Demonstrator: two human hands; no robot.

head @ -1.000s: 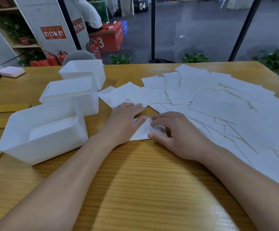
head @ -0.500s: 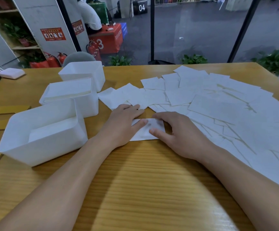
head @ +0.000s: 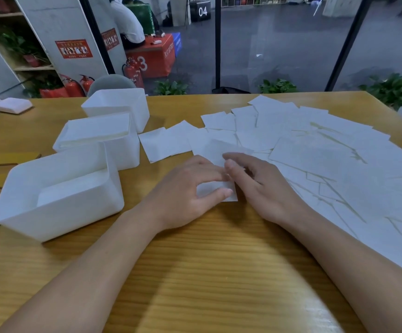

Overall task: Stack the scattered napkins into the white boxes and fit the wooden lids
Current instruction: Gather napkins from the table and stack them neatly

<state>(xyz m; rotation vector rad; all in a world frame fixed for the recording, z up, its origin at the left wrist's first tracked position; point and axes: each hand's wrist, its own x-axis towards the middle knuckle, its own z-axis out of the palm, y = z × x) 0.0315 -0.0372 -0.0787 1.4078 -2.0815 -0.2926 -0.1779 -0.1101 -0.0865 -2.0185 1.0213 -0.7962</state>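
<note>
Two bare hands meet over one folded white paper napkin [head: 215, 189] at the near edge of the yellow wooden table [head: 195, 272]: left hand [head: 185, 191] pinching it between thumb and curled fingers, right hand [head: 255, 183] curled on its right edge. Many loose white napkins [head: 315, 159] lie spread to the right. Three white plastic boxes [head: 58, 200] stand left, the nearest holding a low stack, the middle one filled to its rim.

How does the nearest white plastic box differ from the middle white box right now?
The nearest white plastic box holds a low stack of napkins well below its rim; the middle white box is filled up to its rim. The nearest box sits left of the left hand, the middle one farther back, close beside it. Both are white, rectangular and without lids.
</note>
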